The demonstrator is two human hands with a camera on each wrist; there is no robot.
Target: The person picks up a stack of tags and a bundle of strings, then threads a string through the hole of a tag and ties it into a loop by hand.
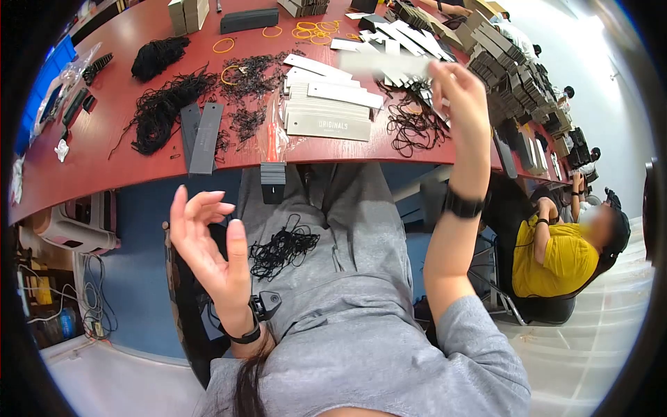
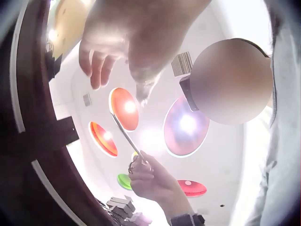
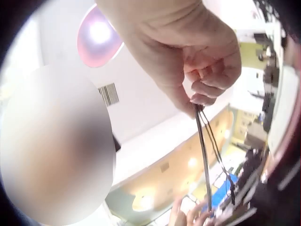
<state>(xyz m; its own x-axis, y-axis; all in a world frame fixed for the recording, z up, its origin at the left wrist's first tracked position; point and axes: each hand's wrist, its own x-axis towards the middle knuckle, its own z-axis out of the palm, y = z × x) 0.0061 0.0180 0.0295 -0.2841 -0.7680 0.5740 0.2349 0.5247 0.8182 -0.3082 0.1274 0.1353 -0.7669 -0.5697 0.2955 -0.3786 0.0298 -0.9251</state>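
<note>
Raised over the table's right part, the right hand [image 1: 460, 94] pinches the end of a pale flat tag [image 1: 385, 64], blurred in the head view. In the right wrist view, thumb and fingertips of the right hand [image 3: 207, 70] hold the tag [image 3: 204, 155] edge-on, a black cord [image 3: 217, 153] hanging beside it. The left hand [image 1: 212, 254] is held above the lap, palm up, fingers loosely bent and holding nothing. Below the raised tag lies a fanned stack of tags [image 1: 326, 115] marked "ORIGINALS". A tangle of black cords [image 1: 283, 249] rests on the lap.
On the red table [image 1: 90, 163] are black cord bundles [image 1: 160, 57], yellow bands [image 1: 316, 31], dark tags [image 1: 206, 139] and more white tags [image 1: 410, 38]. A dark stack [image 1: 273, 182] juts over the front edge. Piled tags [image 1: 497, 55] stand at right, near a person in yellow [image 1: 556, 250].
</note>
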